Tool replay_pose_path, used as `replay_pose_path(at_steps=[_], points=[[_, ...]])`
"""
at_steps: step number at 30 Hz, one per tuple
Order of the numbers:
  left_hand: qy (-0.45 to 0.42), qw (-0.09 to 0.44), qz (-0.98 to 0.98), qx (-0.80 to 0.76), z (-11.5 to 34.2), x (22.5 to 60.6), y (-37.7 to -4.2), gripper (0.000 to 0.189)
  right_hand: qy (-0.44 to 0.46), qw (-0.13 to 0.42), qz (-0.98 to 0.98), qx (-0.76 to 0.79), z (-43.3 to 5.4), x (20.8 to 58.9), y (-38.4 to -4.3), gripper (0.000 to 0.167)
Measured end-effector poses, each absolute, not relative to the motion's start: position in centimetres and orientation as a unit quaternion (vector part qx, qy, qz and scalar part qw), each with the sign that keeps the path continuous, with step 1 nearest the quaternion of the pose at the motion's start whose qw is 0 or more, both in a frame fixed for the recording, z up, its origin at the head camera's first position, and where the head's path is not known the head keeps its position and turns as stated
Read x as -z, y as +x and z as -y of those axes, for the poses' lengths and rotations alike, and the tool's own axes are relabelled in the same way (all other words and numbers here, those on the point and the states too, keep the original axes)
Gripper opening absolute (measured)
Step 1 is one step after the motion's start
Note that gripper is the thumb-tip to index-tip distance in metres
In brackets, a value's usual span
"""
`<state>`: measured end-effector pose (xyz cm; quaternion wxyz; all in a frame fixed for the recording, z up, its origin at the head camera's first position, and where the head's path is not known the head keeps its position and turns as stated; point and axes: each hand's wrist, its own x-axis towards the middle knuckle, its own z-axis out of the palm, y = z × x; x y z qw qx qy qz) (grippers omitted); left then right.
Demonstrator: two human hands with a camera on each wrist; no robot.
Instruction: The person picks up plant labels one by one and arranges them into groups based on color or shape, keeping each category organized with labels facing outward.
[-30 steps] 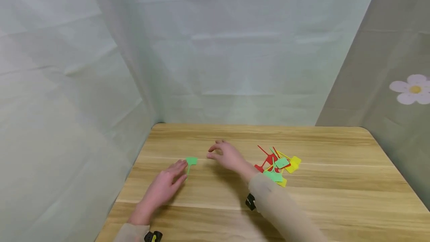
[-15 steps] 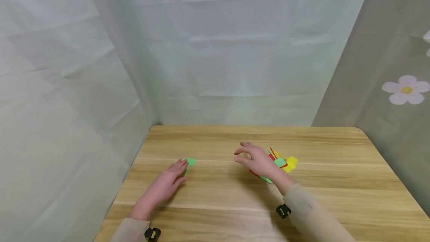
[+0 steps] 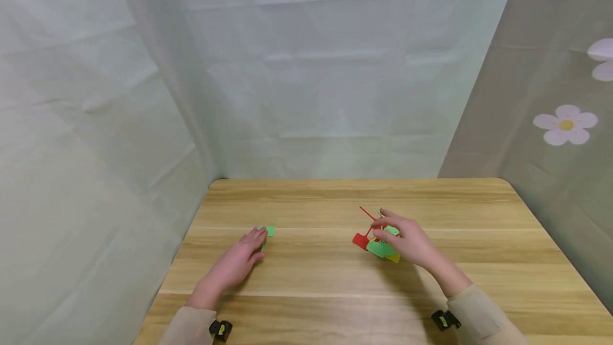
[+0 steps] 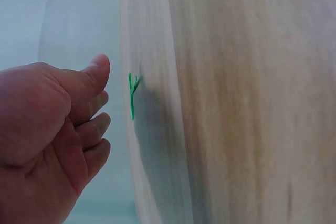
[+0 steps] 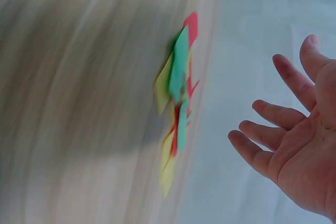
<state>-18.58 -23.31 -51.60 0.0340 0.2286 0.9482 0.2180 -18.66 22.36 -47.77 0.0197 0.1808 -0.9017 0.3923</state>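
Observation:
A green cable-tie-like tag (image 3: 271,231), a flat flag with a thin tail, lies on the table at the left. My left hand (image 3: 233,266) is just over it and hides part of it. The left wrist view has that hand (image 4: 39,124) apart from the green tag (image 4: 132,98), fingers loosely bent around nothing. Above a pile of similar tags, my right hand (image 3: 411,238) hovers and partly covers it. Red (image 3: 360,240), green (image 3: 380,249) and yellow (image 3: 395,257) tags overlap there. In the right wrist view this hand (image 5: 302,135) has spread fingers, away from the pile.
The wood-grain table (image 3: 311,276) fills the lower view. Pale cloth (image 3: 325,95) hangs behind its far edge and along the left side. A grey cloth with flower prints (image 3: 565,125) hangs at the right.
My right hand has moved right, from the middle of the table to above the tag pile. The left hand stays near the single green tag. The head view has shifted slightly right.

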Motion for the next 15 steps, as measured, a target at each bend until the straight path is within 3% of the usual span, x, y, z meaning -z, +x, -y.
replay_pose_path(at_steps=[8, 15], points=[[0.219, 0.075, -0.948, -0.219, 23.1, 52.1, -18.4, 0.062, 0.158, 0.023, 0.913, -0.376, -25.2, 48.0, -17.6, 0.023], [0.234, 0.077, -0.947, -0.208, 23.1, 52.0, -18.6, 0.059, 0.152, 0.030, 0.915, -0.374, -26.1, 47.8, -17.0, 0.026]])
